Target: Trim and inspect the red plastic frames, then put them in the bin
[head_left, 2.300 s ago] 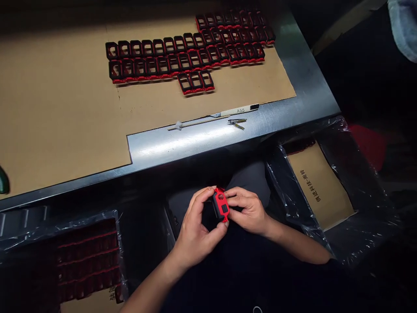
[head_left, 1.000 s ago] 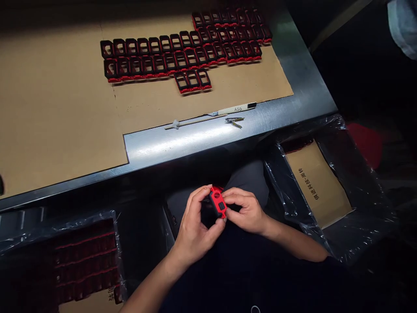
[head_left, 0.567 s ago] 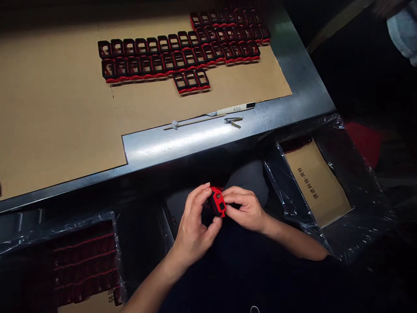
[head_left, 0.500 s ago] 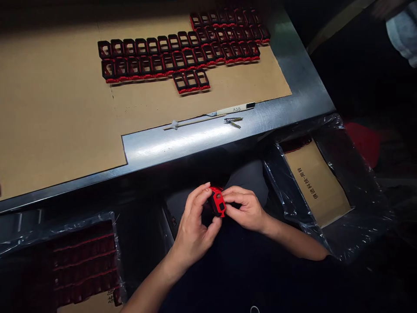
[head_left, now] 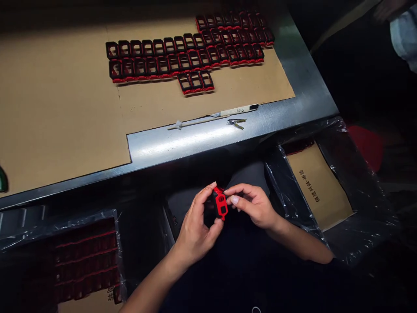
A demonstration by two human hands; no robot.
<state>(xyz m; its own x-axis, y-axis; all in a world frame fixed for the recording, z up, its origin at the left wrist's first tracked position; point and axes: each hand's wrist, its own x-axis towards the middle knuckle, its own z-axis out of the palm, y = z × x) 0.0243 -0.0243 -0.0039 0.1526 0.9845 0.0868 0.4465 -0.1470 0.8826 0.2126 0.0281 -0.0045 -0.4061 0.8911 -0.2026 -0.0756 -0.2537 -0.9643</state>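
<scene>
- Between my hands, the red frame (head_left: 220, 204) stands upright, its holes facing me.
- My left hand (head_left: 195, 230) grips it from the left, fingers closed around it.
- My right hand (head_left: 252, 206) is half open and curled just beside it; I cannot tell whether the fingertips touch.
- Ahead, on the steel table (head_left: 169, 145), a cardboard sheet (head_left: 65, 121) carries rows of red-and-black frames (head_left: 185, 56).
- Along the sheet's near edge lie a knife marked A55 (head_left: 236, 111), small pliers (head_left: 236, 124) and a thin rod (head_left: 195, 123).
- Either side of me stand plastic-lined boxes: the right box (head_left: 283, 182) holds printed cardboard (head_left: 314, 184), the left box (head_left: 117, 256) stacked frames (head_left: 86, 261).
- Top right, a co-worker's sleeve (head_left: 404, 39) shows.
</scene>
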